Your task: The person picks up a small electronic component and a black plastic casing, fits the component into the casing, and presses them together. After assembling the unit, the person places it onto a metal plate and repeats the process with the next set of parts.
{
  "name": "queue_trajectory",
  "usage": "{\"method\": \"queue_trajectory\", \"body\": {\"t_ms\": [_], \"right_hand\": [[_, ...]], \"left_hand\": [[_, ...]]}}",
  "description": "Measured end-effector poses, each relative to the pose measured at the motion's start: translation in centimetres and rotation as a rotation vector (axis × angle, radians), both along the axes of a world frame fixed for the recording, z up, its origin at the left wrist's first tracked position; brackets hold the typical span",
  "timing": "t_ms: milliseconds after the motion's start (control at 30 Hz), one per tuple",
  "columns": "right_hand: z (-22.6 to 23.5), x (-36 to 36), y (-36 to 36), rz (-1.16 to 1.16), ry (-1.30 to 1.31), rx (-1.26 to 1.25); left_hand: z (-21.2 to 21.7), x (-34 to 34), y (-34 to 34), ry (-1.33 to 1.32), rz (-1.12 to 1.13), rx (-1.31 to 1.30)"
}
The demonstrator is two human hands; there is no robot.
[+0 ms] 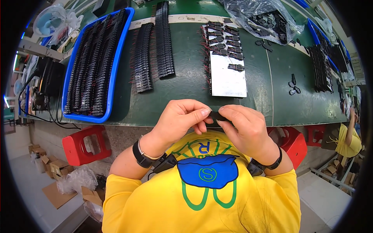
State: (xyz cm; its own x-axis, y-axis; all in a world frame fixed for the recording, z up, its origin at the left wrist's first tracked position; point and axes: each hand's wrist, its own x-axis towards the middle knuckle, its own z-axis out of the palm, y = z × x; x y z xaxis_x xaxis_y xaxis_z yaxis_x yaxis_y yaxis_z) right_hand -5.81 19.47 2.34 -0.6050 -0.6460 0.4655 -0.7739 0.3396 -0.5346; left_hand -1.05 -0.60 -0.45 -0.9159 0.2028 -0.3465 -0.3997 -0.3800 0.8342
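At the near edge of the green table, both my hands pinch one small black plastic part.

From the head camera, my left hand and right hand meet fingertip to fingertip, closed on that part just above my yellow shirt. Beyond them lies a white rectangular board carrying rows of similar black pieces, with a blue plastic tray of stacked black parts farther left.
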Motion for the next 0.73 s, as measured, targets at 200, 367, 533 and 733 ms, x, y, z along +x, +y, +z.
{"method": "queue_trajectory", "body": {"t_ms": [200,367,533,733], "right_hand": [[-0.2,0.2,0.0,0.007,0.068,0.021],[-0.5,0.3,-0.1,-0.009,0.138,0.022],[-0.7,0.4,-0.2,-0.035,0.168,0.004],[-0.7,0.6,-0.3,-0.031,0.173,0.001]], "left_hand": [[0.0,0.1,0.1,0.007,-0.009,-0.009],[0.2,0.2,0.3,0.004,-0.003,0.002],[-0.1,0.5,0.5,0.035,0.022,0.023],[0.6,0.7,0.9,0.139,0.036,-0.228]]}}
